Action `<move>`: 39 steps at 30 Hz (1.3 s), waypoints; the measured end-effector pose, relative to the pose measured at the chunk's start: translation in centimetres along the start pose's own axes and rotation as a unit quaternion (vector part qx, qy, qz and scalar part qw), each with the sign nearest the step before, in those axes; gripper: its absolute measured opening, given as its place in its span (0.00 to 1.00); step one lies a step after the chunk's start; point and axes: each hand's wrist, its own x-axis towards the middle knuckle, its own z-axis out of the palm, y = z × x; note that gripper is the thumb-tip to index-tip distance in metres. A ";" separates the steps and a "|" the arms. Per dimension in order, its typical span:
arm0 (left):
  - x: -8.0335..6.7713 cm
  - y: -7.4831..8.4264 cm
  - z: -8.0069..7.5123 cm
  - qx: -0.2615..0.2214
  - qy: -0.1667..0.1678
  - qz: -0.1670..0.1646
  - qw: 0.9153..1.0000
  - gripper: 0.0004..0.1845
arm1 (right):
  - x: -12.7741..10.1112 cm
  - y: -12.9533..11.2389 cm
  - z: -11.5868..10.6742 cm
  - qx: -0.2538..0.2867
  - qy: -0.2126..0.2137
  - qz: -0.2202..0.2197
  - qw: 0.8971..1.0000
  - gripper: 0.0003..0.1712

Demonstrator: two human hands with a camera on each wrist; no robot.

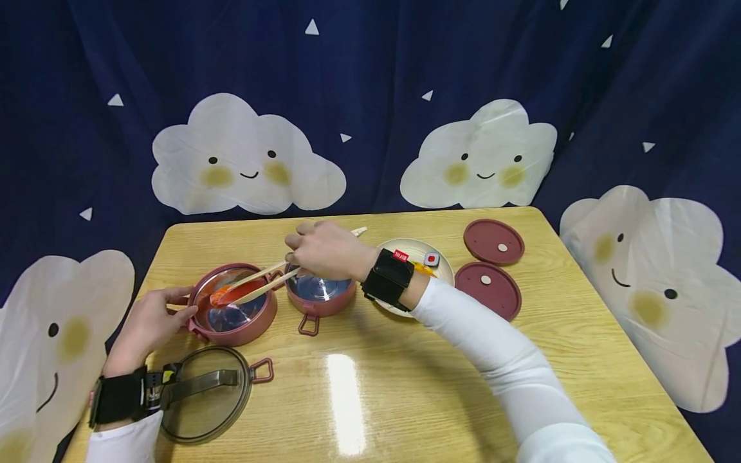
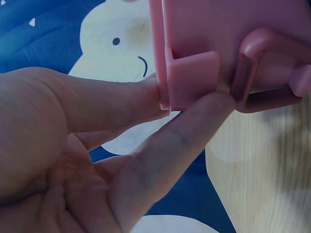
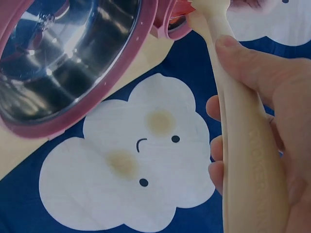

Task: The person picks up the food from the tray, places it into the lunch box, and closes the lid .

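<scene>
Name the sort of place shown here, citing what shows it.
Probably a staged tabletop set, not a kitchen: a cloud-print curtain rings the wooden table, which bears only lunch containers and lids.

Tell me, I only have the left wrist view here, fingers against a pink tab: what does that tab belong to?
Observer: It is a side handle of the larger pink bowl, which the left hand steadies at its left edge.
Operator: Is anything in that bowl?
Observer: An orange food piece, pinched at the tips of chopsticks.
Operator: Who holds the chopsticks?
Observer: The right hand, reaching over the smaller pink bowl.
Operator: Any lids on?
Observer: No. A clear lid lies on the table in front of the larger bowl, and two round pink lids lie at the right.
</scene>
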 end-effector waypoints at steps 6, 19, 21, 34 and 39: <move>0.0 0.0 0.1 0.003 0.004 0.005 1.000 0.25 | 1.1 -0.8 0.6 -0.004 -0.010 -0.007 1.000 0.15; 0.0 0.0 0.1 -0.005 0.000 0.004 1.000 0.25 | 2.8 -2.5 1.2 -0.011 -0.039 -0.008 0.999 0.16; 0.0 0.0 0.1 -0.001 0.001 0.004 1.000 0.25 | 3.1 -2.7 1.4 -0.012 -0.040 -0.009 0.999 0.16; 0.1 0.1 0.1 0.015 0.008 0.002 1.000 0.25 | 4.0 -3.1 1.9 -0.012 -0.022 -0.003 1.000 0.10; 0.1 0.1 0.0 0.013 0.008 0.005 1.000 0.25 | 4.0 -3.1 2.0 -0.018 -0.027 -0.004 0.999 0.11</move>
